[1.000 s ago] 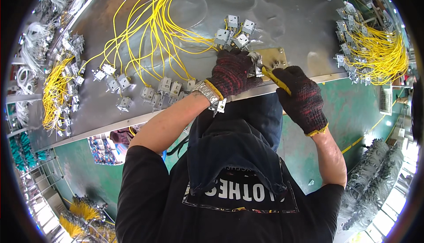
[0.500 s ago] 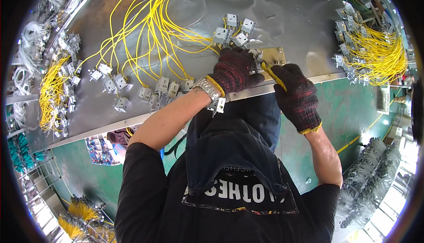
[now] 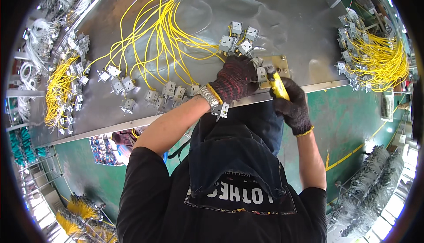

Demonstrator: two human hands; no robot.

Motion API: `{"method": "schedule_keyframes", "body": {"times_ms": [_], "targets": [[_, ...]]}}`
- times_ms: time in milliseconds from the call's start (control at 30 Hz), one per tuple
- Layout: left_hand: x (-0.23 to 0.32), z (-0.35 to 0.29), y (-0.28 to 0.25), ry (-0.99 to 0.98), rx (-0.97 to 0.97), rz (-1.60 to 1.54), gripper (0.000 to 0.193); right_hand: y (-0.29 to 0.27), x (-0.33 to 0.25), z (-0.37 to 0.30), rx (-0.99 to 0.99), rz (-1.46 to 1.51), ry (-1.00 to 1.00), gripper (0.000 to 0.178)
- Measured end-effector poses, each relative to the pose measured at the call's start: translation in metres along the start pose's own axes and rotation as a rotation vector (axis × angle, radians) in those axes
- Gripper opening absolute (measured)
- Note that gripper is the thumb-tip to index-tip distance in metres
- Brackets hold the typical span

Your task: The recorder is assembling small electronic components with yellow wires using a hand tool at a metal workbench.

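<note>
My left hand, in a dark red and black knit glove, is closed around a small grey metal block at the table's front edge. The block rests against a brass-coloured plate with bolts on it. In my right hand, gloved alike, is a yellow-handled tool, its grey metal head close to the block's right side. I cannot tell what kind of tool it is. Beyond my left hand sits a cluster of grey metal blocks, and yellow cables run from the blocks into a bundle at the back.
More metal blocks lie near the table edge, one close beside my left wrist. Bundles of yellow cables with blocks hang at the left and right. Below is a green floor; grey cable bundles stand at lower right.
The view has shifted slightly. My right hand has drawn a little toward me and turned, so the tool's broad yellow side now shows. The block in my left hand has come into clearer view.
</note>
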State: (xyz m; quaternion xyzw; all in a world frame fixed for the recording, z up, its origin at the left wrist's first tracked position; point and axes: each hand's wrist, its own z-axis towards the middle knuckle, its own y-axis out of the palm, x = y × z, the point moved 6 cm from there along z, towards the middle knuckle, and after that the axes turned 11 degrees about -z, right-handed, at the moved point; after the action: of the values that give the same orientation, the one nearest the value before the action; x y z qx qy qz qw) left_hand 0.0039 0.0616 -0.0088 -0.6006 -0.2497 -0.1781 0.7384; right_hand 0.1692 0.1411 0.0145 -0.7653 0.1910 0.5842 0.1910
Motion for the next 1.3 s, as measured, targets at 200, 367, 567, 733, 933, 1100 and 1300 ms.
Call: {"method": "schedule_keyframes", "body": {"times_ms": [200, 367, 567, 733, 933, 1100, 1300], "targets": [[-0.003, -0.003, -0.008, 0.025, 0.193, -0.199, 0.059, 0.02, 0.076, -0.026, -0.091, 0.647, 0.181, 0.061], [-0.001, -0.003, -0.011, 0.053, 0.25, -0.306, 0.051, 0.05, 0.098, -0.033, -0.302, 1.082, 0.31, 0.049], [0.01, -0.005, -0.019, 0.09, 0.287, -0.247, 0.056, 0.046, 0.096, -0.033, -0.327, 0.47, 0.11, 0.053], [0.016, -0.01, -0.019, 0.128, 0.298, -0.153, 0.067, 0.061, 0.084, -0.037, -0.486, 1.135, 0.375, 0.031], [0.01, -0.006, -0.014, 0.06, 0.282, -0.105, 0.061, 0.061, 0.093, -0.042, -0.457, 1.113, 0.324, 0.042], [0.007, -0.005, -0.012, 0.1, 0.315, -0.071, 0.048, 0.043, 0.083, -0.042, -0.203, 0.477, 0.149, 0.043], [-0.003, -0.002, 0.003, 0.044, 0.242, -0.053, 0.05, 0.038, 0.076, -0.039, -0.133, 0.129, -0.022, 0.037]]}}
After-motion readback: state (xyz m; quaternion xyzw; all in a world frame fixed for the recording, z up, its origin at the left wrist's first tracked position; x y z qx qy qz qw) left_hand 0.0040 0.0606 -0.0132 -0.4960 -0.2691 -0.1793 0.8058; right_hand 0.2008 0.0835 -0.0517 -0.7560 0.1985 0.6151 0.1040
